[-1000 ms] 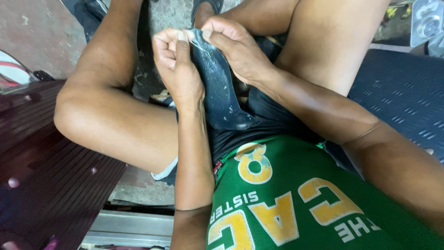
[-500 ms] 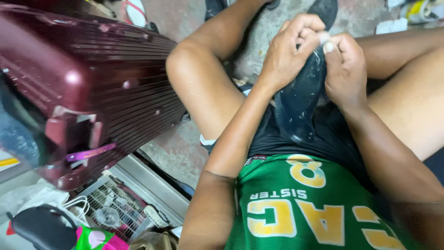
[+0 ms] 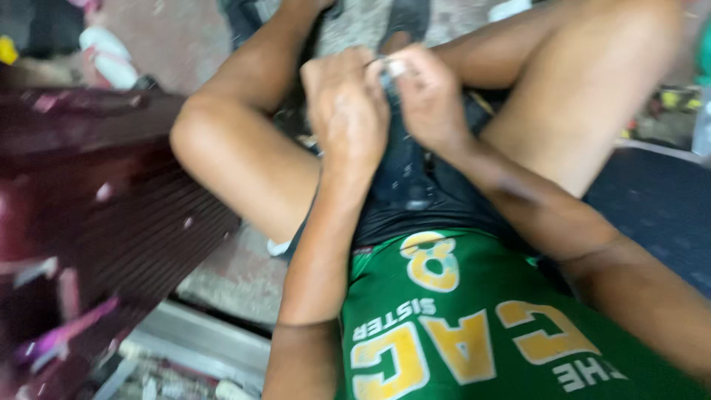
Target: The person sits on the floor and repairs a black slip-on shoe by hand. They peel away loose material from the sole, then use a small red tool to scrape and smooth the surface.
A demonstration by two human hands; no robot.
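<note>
The left hand (image 3: 346,111) and the right hand (image 3: 428,100) meet between the raised knees, both pinching the top edge of a dark flexible piece (image 3: 406,167) that hangs down over the lap; motion blur hides the fingertips' exact hold; a ribbed maroon suitcase (image 3: 111,215) lies just beside the left leg; a green jersey (image 3: 459,326) fills the foreground.

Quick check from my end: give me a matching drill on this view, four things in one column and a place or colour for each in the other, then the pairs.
Things:
1. left hand
2. right hand
3. suitcase
4. shirt

Descriptions:
A. dark red, ribbed, at picture left
B. green with yellow print, at the bottom
C. pinches the dark shoe top from picture right
D. grips the dark shoe from picture left

Pairs: 1-D, 2-C, 3-A, 4-B
</note>
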